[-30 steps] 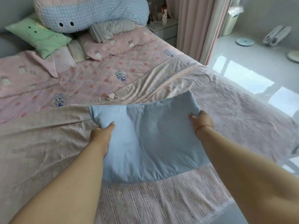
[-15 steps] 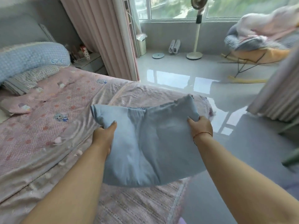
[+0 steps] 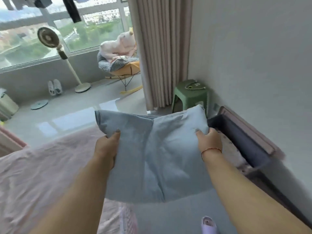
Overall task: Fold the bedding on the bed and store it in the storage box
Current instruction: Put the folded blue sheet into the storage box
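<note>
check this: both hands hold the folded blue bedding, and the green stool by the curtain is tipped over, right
Not quite. The head view shows the green stool standing upright by the curtain, not tipped over. The left hand and right hand do hold the folded blue bedding.

Home bedroom, opening onto glazed balcony corner. Bed [image 3: 42,174] with pink cover filling lower left. Long beige curtain [image 3: 162,51] hanging beside plain wall. Pedestal fan [image 3: 55,48] standing under big window [image 3: 94,27]; laundry [image 3: 70,9] hanging above. Rocking chair [image 3: 123,70] carrying plush toy [image 3: 118,48] and blankets. White sneakers [image 3: 54,86] sitting on glossy floor, green plastic stool [image 3: 190,93] standing in corner.
</note>
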Tool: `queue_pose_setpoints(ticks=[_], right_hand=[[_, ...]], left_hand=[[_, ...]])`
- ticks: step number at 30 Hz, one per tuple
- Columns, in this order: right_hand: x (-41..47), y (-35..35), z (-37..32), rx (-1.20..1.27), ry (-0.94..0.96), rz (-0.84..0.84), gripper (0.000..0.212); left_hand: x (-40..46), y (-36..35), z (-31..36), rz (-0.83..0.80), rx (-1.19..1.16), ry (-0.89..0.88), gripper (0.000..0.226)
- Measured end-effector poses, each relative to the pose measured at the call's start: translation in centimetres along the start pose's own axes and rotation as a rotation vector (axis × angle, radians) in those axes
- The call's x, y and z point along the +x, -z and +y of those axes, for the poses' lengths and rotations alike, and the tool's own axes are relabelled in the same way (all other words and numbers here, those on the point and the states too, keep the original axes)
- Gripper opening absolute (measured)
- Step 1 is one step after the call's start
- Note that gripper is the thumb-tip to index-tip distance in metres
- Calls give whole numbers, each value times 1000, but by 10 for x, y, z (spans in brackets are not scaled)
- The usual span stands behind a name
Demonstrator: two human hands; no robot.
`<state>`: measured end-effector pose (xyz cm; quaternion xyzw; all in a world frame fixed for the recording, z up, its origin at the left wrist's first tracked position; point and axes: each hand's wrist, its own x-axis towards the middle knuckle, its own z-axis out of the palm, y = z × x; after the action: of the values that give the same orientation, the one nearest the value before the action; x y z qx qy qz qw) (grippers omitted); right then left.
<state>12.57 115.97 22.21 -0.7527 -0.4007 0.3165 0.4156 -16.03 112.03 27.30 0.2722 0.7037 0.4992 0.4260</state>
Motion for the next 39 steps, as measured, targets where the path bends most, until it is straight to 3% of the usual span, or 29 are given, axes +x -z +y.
queue_pose_setpoints(ticks=[4,9,11,19,30,39], right_hand=[[40,69,33,69,-100,170,42],[91,137,74,139,-187,323,47],[115,162,92,161,-247,376,40],[207,213,147,177,-396,442,30],[286,214,192,155,-612,572,22],[350,135,225,164,-785,804,33]], left_hand=[[7,-102,16,-161,62,-37,41],[19,-218,22,-299,159,7,24],[27,-265,23,-336,206,28,18],[53,-427,21,-463,362,12,6],[122,-570,13,-663,645,-88,10],[225,-675,-17,-926,807,-156,11]])
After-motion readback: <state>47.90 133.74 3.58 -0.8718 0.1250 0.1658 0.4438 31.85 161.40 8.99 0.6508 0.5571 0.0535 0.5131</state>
